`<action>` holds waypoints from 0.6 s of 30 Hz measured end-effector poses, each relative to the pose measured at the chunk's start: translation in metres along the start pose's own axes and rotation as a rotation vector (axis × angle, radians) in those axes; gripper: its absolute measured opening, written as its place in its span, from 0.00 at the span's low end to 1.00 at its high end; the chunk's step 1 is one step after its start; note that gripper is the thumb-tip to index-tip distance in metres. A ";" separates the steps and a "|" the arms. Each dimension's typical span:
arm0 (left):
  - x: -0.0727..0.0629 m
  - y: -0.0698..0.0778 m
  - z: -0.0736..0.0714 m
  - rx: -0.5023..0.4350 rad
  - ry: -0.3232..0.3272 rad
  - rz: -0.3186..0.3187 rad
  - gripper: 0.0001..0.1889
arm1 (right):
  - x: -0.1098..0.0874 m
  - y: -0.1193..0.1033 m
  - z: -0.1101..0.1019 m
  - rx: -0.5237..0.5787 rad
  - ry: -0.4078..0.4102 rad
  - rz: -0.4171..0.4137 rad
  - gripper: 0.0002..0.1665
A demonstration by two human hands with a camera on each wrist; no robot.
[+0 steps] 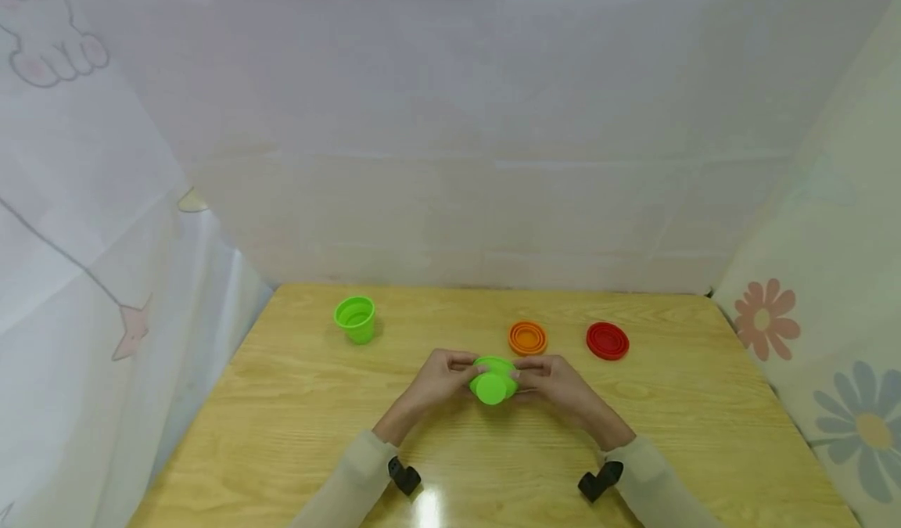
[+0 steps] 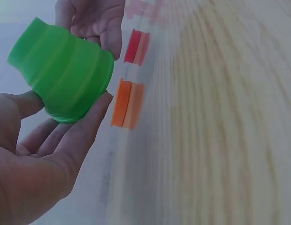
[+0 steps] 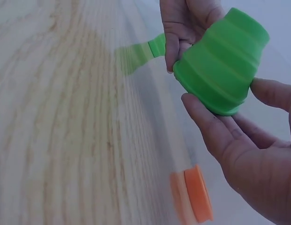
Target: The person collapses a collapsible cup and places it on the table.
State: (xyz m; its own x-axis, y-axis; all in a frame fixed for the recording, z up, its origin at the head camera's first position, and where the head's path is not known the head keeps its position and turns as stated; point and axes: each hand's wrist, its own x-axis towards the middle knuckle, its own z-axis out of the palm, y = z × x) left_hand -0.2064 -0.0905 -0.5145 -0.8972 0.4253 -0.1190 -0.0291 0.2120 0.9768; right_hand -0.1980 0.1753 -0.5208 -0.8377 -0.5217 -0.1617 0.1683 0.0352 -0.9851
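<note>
Between both hands a green collapsible cup point(image 1: 493, 387) is held above the table, its narrow base turned toward me and its wide rim facing away. My left hand point(image 1: 438, 381) pinches its left side, thumb on the wall and fingers at the rim. On the opposite side my right hand point(image 1: 556, 383) grips it the same way. The ribbed wall of the green cup point(image 2: 65, 70) stands extended in the left wrist view. In the right wrist view the same cup point(image 3: 225, 61) tilts with its rim down and to the left.
A second green cup point(image 1: 355, 321) stands extended at the table's back left. Behind the hands lies a flat orange collapsed cup point(image 1: 527, 339), with a flat red one point(image 1: 608, 341) to its right. The wooden table point(image 1: 317, 418) meets a pale curtain point(image 1: 486, 223) at the back.
</note>
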 end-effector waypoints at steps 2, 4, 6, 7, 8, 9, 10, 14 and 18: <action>-0.001 0.001 0.000 0.067 0.022 0.038 0.17 | 0.000 0.002 -0.001 0.012 -0.009 -0.005 0.29; -0.002 0.002 0.001 0.130 0.042 0.073 0.17 | 0.000 0.003 -0.001 0.020 -0.005 -0.012 0.30; -0.003 0.003 0.002 0.161 0.054 0.085 0.17 | 0.000 0.004 -0.001 0.006 0.006 -0.030 0.31; -0.003 0.003 0.002 0.167 0.057 0.089 0.17 | 0.000 0.005 0.000 -0.004 0.017 -0.039 0.30; -0.003 0.003 0.002 0.171 0.061 0.092 0.17 | 0.000 0.005 0.001 -0.022 0.029 -0.049 0.30; -0.003 0.002 0.003 0.172 0.066 0.093 0.17 | 0.000 0.005 0.002 -0.039 0.042 -0.061 0.29; -0.003 0.002 0.003 0.167 0.071 0.090 0.17 | 0.001 0.005 0.003 -0.060 0.056 -0.071 0.29; -0.004 0.003 0.005 0.141 0.091 0.087 0.17 | 0.002 0.004 0.008 -0.170 0.140 -0.106 0.24; -0.006 0.003 0.008 0.085 0.080 0.058 0.21 | 0.002 0.003 0.010 -0.251 0.224 -0.119 0.21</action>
State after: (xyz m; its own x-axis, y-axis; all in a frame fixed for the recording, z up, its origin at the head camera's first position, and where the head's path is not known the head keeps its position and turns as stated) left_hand -0.1976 -0.0853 -0.5119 -0.9285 0.3687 -0.0447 0.0587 0.2646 0.9626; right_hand -0.1941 0.1652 -0.5234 -0.9414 -0.3363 -0.0263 -0.0472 0.2083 -0.9769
